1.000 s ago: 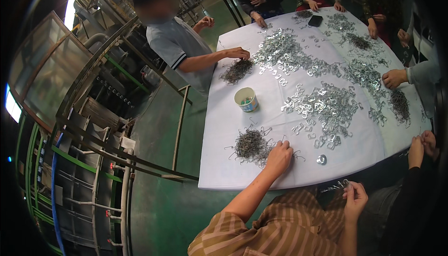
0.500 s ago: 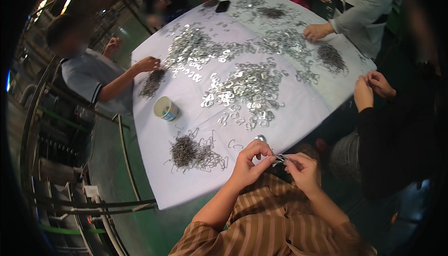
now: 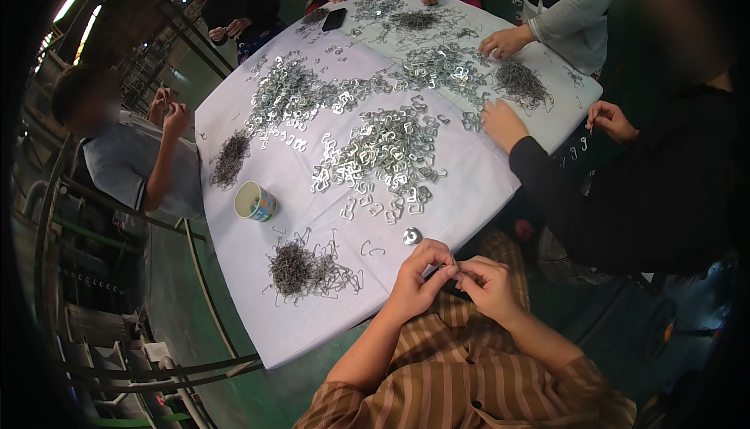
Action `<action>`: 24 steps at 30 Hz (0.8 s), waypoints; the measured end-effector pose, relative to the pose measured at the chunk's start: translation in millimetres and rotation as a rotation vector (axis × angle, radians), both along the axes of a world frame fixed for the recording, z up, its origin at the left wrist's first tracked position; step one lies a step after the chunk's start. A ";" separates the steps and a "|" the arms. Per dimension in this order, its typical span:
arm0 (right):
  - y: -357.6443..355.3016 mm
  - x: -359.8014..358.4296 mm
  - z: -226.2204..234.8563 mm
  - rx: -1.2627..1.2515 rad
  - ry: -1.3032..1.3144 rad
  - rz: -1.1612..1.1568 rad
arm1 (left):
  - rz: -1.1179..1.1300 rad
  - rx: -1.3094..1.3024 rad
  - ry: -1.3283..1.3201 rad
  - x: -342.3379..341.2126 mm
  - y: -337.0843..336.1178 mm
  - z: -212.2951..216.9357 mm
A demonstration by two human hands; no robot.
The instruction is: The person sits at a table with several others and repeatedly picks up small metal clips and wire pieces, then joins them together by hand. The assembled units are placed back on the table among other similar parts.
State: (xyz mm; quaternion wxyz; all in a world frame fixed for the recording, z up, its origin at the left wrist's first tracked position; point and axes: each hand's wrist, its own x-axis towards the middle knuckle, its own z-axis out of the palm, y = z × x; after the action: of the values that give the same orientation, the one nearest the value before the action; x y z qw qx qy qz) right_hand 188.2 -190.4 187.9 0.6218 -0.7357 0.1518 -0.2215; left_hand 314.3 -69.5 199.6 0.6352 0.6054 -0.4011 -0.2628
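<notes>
My left hand (image 3: 418, 279) and my right hand (image 3: 488, 282) meet fingertip to fingertip just off the near edge of the white-covered table (image 3: 258, 273). Between the pinched fingers sits a small metal piece (image 3: 455, 270), too small to make out. A dark pile of thin wire hooks (image 3: 301, 269) lies left of my left hand. A small round metal piece (image 3: 412, 235) rests on the cloth right in front of my hands. Further out spreads a heap of shiny flat metal clips (image 3: 383, 151).
A paper cup (image 3: 254, 201) stands at the table's left side. Other people sit around the table; one dark-sleeved arm (image 3: 547, 171) reaches onto it at my right. A black phone (image 3: 334, 19) lies at the far end. Metal racks (image 3: 117, 335) stand left.
My left hand came off the wire-hook pile and joined my right hand at the table's edge. The view swung right, so the table now sits more to the left.
</notes>
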 end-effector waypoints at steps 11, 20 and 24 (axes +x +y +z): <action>-16.7 -0.6 -8.0 -0.024 0.004 0.054 | 0.124 0.051 -0.327 -13.5 -1.9 -8.7; -75.7 57.9 -26.2 -0.276 0.065 -0.045 | 0.005 0.015 -0.451 -9.5 -12.8 -3.2; -90.8 121.0 -60.5 -0.386 0.140 -0.130 | -0.007 0.026 -0.455 -13.6 -15.8 -7.9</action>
State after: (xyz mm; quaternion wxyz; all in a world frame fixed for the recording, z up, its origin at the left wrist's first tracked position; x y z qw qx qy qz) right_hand 309.2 -281.3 127.4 0.4416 -0.8434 0.1967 -0.2346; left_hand 300.7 -85.2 191.6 0.5196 0.6559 -0.5326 -0.1268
